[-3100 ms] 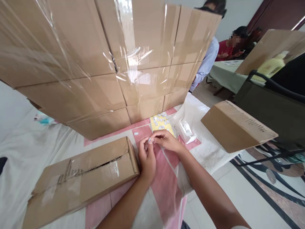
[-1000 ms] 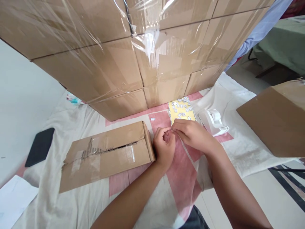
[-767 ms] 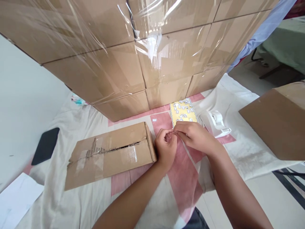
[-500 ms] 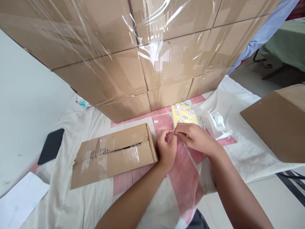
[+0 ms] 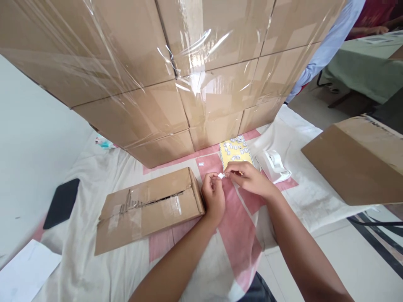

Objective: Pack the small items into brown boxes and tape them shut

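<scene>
My left hand (image 5: 214, 197) pinches a small white paper piece (image 5: 221, 175) between thumb and fingertips, just right of the cardboard box's end. My right hand (image 5: 247, 178) is closed in a pinch close beside that piece; whatever lies between its fingertips is too small to make out. Behind my right hand a yellow sheet (image 5: 224, 157) with a scalloped edge carries several small pale labels. One loose label (image 5: 200, 164) lies on the pink-and-white cloth, left of the sheet. A white tape dispenser (image 5: 274, 166) stands right of the sheet.
A taped cardboard box (image 5: 151, 209) lies left of my hands. Behind rises a wall of film-wrapped cartons (image 5: 217, 96). A dark phone-like slab (image 5: 61, 203) and white paper (image 5: 30, 268) are at left. Another carton (image 5: 349, 167) stands at right. Beyond, a person's blue sleeve (image 5: 327, 46) shows.
My fingertips have drawn slightly apart, and the white paper piece in my left hand now shows. The camera view has shifted a little, moving the scene left.
</scene>
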A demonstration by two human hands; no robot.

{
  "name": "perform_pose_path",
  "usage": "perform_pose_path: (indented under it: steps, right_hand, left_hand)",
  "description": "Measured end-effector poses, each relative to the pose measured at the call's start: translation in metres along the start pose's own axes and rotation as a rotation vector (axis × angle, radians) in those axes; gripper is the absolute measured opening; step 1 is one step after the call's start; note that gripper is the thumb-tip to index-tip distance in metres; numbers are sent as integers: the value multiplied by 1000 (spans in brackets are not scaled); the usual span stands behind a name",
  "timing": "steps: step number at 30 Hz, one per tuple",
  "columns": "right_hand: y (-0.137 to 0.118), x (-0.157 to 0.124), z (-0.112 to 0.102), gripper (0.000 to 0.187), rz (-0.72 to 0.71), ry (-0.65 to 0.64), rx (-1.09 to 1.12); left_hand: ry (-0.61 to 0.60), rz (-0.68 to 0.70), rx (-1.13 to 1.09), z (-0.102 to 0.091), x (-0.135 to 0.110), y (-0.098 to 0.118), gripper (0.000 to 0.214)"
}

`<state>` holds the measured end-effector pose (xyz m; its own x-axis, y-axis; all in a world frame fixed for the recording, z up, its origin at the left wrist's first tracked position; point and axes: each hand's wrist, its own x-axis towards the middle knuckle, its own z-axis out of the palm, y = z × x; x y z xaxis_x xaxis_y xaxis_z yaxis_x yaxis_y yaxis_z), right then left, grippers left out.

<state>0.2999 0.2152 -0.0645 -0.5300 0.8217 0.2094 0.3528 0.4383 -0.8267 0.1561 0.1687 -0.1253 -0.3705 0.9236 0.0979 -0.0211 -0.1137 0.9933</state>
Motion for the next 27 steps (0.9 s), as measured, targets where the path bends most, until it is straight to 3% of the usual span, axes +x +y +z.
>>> perform_pose_path:
  steps: [9,15,19,23,27]
  right_hand:
    - [8,1,2,20,111,-24,31]
    - [8,-5,-6,32,195,-166,-221]
    - [5,-13,-10,41,319,-177,-433]
    - [5,-12,-5,35,390,-217,-534]
    - [3,-6,1,22,369,-243,-550]
  left_hand:
    - [-42,12,-67,2,1,0,8]
    - [-25,-16,-44,1,2,-5,11]
    - [-26,-19,-26,0,2,-7,11]
    - [-33,-11,-5,0,2,-9,10]
    - [-36,18,15,-1,2,-9,11]
